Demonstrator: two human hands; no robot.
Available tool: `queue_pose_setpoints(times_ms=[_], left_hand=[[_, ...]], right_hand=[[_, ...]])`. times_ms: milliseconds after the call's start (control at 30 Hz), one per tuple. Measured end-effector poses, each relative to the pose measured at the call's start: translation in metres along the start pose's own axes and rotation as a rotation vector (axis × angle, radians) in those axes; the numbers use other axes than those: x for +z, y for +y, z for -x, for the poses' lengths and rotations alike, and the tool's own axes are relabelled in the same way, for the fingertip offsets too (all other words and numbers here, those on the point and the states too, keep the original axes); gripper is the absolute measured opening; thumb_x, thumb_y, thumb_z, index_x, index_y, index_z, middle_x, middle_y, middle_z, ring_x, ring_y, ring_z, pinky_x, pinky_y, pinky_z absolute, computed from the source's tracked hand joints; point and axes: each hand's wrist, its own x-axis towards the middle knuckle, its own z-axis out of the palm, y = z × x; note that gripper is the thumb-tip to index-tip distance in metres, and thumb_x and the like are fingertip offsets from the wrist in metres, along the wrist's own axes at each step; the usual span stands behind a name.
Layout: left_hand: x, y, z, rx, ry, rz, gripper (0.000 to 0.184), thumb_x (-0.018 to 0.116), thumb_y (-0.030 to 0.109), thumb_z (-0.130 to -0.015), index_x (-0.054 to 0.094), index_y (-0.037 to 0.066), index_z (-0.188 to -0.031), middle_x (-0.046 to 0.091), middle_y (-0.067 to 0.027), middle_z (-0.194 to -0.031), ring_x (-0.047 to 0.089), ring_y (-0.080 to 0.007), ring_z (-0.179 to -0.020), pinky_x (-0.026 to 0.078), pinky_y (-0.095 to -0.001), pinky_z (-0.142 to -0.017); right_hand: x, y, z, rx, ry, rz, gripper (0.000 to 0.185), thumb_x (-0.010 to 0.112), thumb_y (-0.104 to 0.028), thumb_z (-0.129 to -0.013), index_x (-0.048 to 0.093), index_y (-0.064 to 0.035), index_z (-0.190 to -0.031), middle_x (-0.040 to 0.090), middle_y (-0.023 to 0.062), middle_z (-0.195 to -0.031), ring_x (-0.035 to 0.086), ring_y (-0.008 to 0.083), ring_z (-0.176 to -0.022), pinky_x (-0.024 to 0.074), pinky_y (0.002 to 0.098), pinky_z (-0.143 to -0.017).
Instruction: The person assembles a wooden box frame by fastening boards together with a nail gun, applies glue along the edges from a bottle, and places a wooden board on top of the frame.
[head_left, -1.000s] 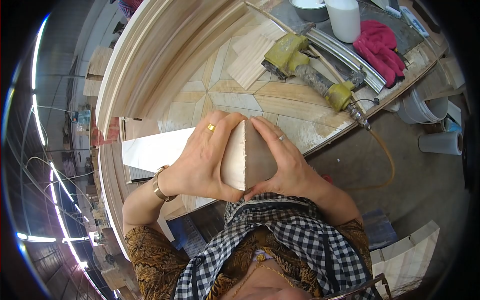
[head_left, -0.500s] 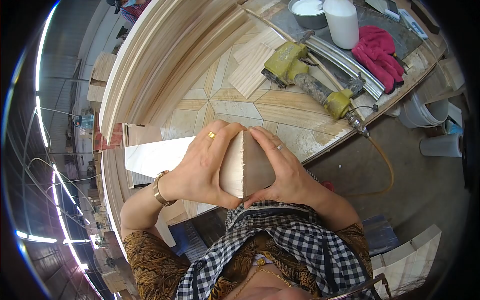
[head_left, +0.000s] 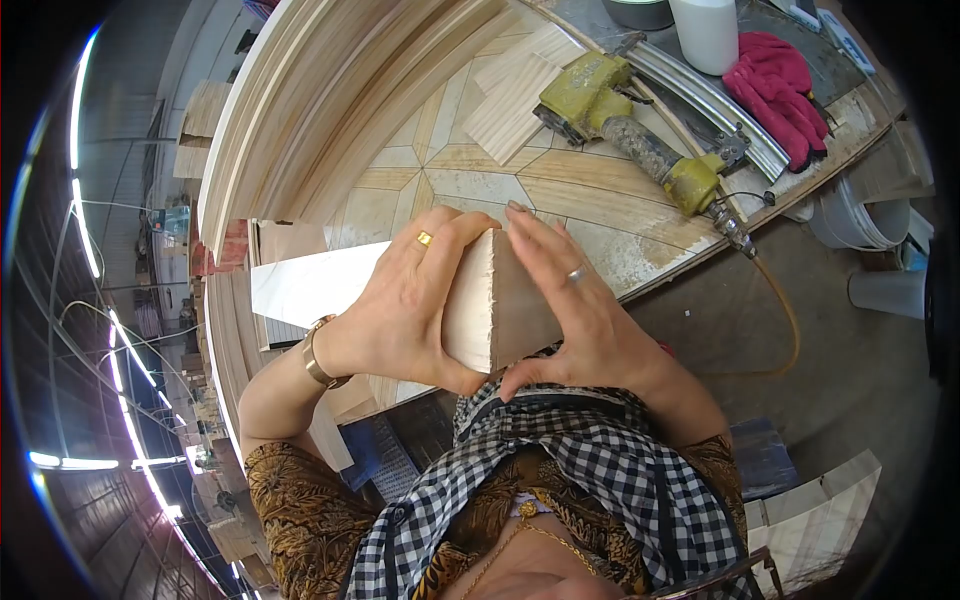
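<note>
Left hand, gold ring and watch: fingers pinching pale, rough-edged wooden block, thumb at near end. Right hand, silver ring: fingers spread about block's greyish side, thumb apart from fingers; contact cannot be told. Block in front of black-and-white checked apron, by near edge of star-patterned, wood-and-pale-panel surface. Farther right on surface: yellow-green air tool, crumpled pink gloves, white plastic bottle. Left: curved wooden moulding.
</note>
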Motion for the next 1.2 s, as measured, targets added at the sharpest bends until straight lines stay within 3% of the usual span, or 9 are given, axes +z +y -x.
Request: queue_pose_setpoints(times_ms=[167,267,367,633,733,767,867,967,1200], left_hand=[[0.003,0.0,0.001,0.034,0.017,-0.02,0.094,0.079,0.029,-0.043,0.035,-0.003,-0.12,0.047,-0.0185,-0.102,0.048,-0.0339,-0.092,0.041,-0.0412,-0.08],[0.005,-0.001,0.004,0.07,0.022,-0.048,0.094,0.078,0.028,-0.043,0.035,-0.003,-0.12,0.046,-0.0187,-0.104,0.048,-0.0341,-0.094,0.041,-0.0413,-0.081],[0.007,0.0,0.007,0.048,0.033,-0.039,0.095,0.078,0.028,-0.043,0.034,-0.004,-0.122,0.046,-0.0185,-0.105,0.047,-0.0347,-0.096,0.04,-0.0419,-0.083],[-0.005,-0.012,0.021,0.172,0.056,0.05,0.107,0.081,0.049,-0.055,0.028,-0.003,-0.133,0.037,-0.0214,-0.131,0.033,-0.0411,-0.124,0.031,-0.0489,-0.1],[-0.004,-0.014,0.038,0.129,0.159,0.066,0.108,0.076,0.057,-0.056,0.031,-0.002,-0.134,0.034,-0.0204,-0.138,0.03,-0.0418,-0.128,0.018,-0.052,-0.106],[-0.005,-0.004,0.044,0.138,0.243,0.026,0.078,0.076,0.044,-0.066,0.047,-0.001,-0.124,0.046,-0.0194,-0.129,0.036,-0.0396,-0.126,0.025,-0.0531,-0.104],[0.015,-0.007,0.066,0.215,0.254,-0.024,0.044,0.074,0.023,-0.072,0.061,0.003,-0.109,0.056,-0.015,-0.117,0.048,-0.035,-0.117,0.037,-0.0479,-0.099],[0.037,0.001,0.07,0.145,0.465,-0.066,0.029,0.071,0.011,-0.071,0.066,0.004,-0.099,0.062,-0.0122,-0.109,0.056,-0.0317,-0.107,0.043,-0.0455,-0.094],[0.041,-0.002,0.071,0.184,0.49,-0.108,0.031,0.071,0.01,-0.072,0.065,0.004,-0.102,0.061,-0.0121,-0.112,0.055,-0.0311,-0.109,0.043,-0.0446,-0.095]], right_hand=[[-0.009,-0.009,-0.008,-0.205,-0.054,0.13,0.076,0.069,-0.056,-0.06,0.049,-0.0216,-0.125,0.037,0.0136,-0.139,0.031,0.0355,-0.131,0.0186,0.062,-0.104],[-0.004,-0.007,-0.008,-0.244,-0.065,0.182,0.057,0.067,-0.054,-0.065,0.059,-0.0215,-0.111,0.046,0.0045,-0.133,0.032,0.0351,-0.13,0.0198,0.0598,-0.105],[-0.002,-0.004,-0.009,-0.274,-0.04,0.187,0.056,0.074,-0.045,-0.057,0.059,-0.023,-0.106,0.045,-0.005,-0.132,0.029,0.0313,-0.132,0.0206,0.0618,-0.104],[0.001,-0.007,-0.007,-0.233,-0.051,0.211,0.054,0.073,-0.044,-0.058,0.061,-0.0235,-0.106,0.049,-0.0041,-0.128,0.032,0.0291,-0.131,0.0192,0.0586,-0.106],[0.0,-0.01,-0.008,-0.236,-0.045,0.236,0.053,0.073,-0.046,-0.059,0.062,-0.0213,-0.105,0.053,-0.001,-0.125,0.035,0.0325,-0.129,0.0211,0.0569,-0.105],[-0.001,-0.011,-0.008,-0.24,-0.041,0.245,0.053,0.072,-0.047,-0.059,0.063,-0.0201,-0.104,0.054,0.0004,-0.124,0.037,0.0342,-0.128,0.0222,0.056,-0.105],[0.001,-0.01,-0.008,-0.236,-0.031,0.241,0.053,0.074,-0.046,-0.06,0.063,-0.0202,-0.105,0.054,0.0005,-0.124,0.037,0.0342,-0.128,0.022,0.0557,-0.105],[0.004,-0.009,-0.007,-0.237,-0.021,0.247,0.052,0.075,-0.045,-0.06,0.064,-0.0208,-0.105,0.054,-0.0003,-0.124,0.037,0.0343,-0.127,0.0223,0.0559,-0.105],[-0.037,-0.009,-0.017,-0.139,0.055,0.017,0.06,0.072,-0.04,-0.07,0.058,-0.0033,-0.115,0.052,0.0145,-0.125,0.041,0.0324,-0.124,0.0301,0.0451,-0.103]])
